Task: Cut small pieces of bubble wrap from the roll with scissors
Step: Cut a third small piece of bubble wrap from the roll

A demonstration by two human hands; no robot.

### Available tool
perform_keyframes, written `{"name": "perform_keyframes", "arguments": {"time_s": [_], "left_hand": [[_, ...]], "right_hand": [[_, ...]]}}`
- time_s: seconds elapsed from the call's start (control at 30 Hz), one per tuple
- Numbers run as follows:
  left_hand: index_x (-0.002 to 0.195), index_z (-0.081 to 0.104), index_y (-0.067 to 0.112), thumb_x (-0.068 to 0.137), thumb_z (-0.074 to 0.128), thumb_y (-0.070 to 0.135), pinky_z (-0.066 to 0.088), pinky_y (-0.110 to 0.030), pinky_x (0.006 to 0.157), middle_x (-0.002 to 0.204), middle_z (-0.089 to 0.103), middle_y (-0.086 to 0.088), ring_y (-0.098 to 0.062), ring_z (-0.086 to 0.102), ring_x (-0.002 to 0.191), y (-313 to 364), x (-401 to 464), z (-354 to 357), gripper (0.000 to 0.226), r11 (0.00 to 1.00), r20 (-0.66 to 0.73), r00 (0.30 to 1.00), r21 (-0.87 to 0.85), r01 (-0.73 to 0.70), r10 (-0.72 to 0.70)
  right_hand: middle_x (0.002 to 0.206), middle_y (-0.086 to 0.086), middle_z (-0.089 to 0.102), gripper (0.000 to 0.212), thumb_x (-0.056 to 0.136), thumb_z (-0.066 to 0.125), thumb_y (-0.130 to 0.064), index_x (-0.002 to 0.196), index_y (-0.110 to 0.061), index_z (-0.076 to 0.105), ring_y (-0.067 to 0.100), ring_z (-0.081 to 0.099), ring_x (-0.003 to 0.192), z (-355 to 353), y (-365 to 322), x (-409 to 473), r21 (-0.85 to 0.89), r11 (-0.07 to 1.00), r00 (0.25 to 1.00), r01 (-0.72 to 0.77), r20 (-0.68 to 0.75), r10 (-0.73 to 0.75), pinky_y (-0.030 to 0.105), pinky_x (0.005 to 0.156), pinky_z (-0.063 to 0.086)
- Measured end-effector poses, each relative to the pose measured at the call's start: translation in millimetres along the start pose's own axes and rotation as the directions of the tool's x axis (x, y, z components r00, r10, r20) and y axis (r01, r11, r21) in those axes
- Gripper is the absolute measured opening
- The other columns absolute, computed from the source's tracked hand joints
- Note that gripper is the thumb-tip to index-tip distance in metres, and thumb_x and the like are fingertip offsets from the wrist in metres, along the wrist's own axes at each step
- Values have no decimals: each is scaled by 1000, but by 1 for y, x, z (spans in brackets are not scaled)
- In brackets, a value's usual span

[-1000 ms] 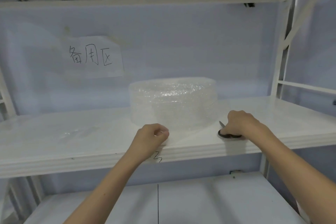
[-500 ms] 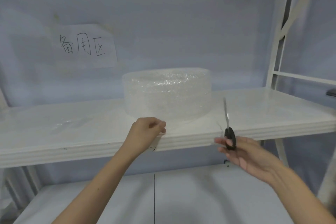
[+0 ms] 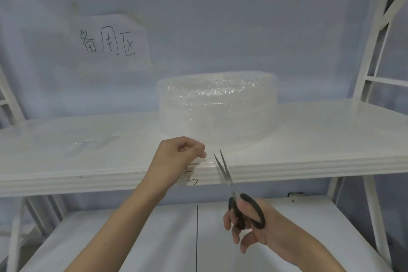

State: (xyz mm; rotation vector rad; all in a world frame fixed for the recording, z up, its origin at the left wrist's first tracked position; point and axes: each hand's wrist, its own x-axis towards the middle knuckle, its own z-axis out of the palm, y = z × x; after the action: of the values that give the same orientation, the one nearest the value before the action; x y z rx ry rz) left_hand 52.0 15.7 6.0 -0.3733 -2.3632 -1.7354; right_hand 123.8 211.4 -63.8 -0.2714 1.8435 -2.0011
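- Your left hand (image 3: 181,157) is where it was half a second ago, at the near edge of the white shelf (image 3: 309,139). Its fingers are curled, and thumb and forefinger pinch the loose end of the bubble wrap roll (image 3: 217,108).
- The roll lies flat on the shelf, centre-right, just beyond your left hand. Its clear free end runs toward the near edge and is hard to make out against the white surface.
- Your right hand (image 3: 254,225) has come in toward the centre and sits lower than before, in front of and below the shelf edge.
- That hand grasps the black-handled scissors (image 3: 234,190), fingers through the loops. A second ago it was pressing them down on the shelf, right of the roll.
- The blades now stand slightly apart. They point up and a little left, tips just right of your left thumb, level with the shelf's near edge. Half a second ago they stood upright, farther right.
- On the wall behind, far left, a paper sign (image 3: 110,44) carries handwritten characters.
- A lower shelf (image 3: 132,238) lies beneath your forearms.
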Motion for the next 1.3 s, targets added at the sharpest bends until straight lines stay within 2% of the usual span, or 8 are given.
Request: {"name": "perform_keyframes", "arguments": {"time_s": [0.13,0.3,0.57,0.8,1.13,1.3], "left_hand": [[84,75,17,89,67,24,38,-28,56,80,79,6,-16,42,57,2,-1,-1,12,999,16,1000,-39,11,-10],[82,74,10,89,68,16,41,-16,47,76,78,0,-3,45,42,-1,-3,0,11,996,32,999,-84,25,-22],[84,75,10,88,69,16,45,-21,55,77,78,-4,-15,53,61,-4,-11,-2,10,990,69,997,-134,35,-26],[81,73,13,89,68,14,46,-17,53,74,77,-3,-3,54,51,2,-18,1,9,992,84,996,-127,3,7],[83,74,13,88,69,16,47,-21,57,76,76,-7,-9,54,55,6,-26,3,8,993,78,997,-120,9,0],[82,73,12,88,68,15,47,-20,56,72,75,-1,-8,54,54,12,-28,2,9,995,82,997,-104,-5,14]], "right_hand": [[80,11,62,50,62,65,-60,64,-11,55,23,54,63,6,0,15,-37,998,999,-49,-10,49,33,56,50],[79,8,61,54,68,61,-62,70,-10,49,24,52,64,9,-3,31,20,999,999,43,12,-43,34,55,49],[78,6,57,56,73,57,-64,72,-10,47,21,52,61,17,-12,41,28,994,993,106,57,-107,33,53,49],[74,3,53,53,76,55,-62,71,-11,44,21,50,59,14,-13,30,-3,988,986,155,60,-154,34,53,48],[72,4,52,50,80,56,-58,70,-10,43,21,47,57,12,-15,21,-22,977,977,212,39,-211,33,52,47],[67,3,51,42,82,61,-51,57,-18,53,19,45,53,13,-18,19,-44,972,973,230,3,-230,32,50,46]]}}
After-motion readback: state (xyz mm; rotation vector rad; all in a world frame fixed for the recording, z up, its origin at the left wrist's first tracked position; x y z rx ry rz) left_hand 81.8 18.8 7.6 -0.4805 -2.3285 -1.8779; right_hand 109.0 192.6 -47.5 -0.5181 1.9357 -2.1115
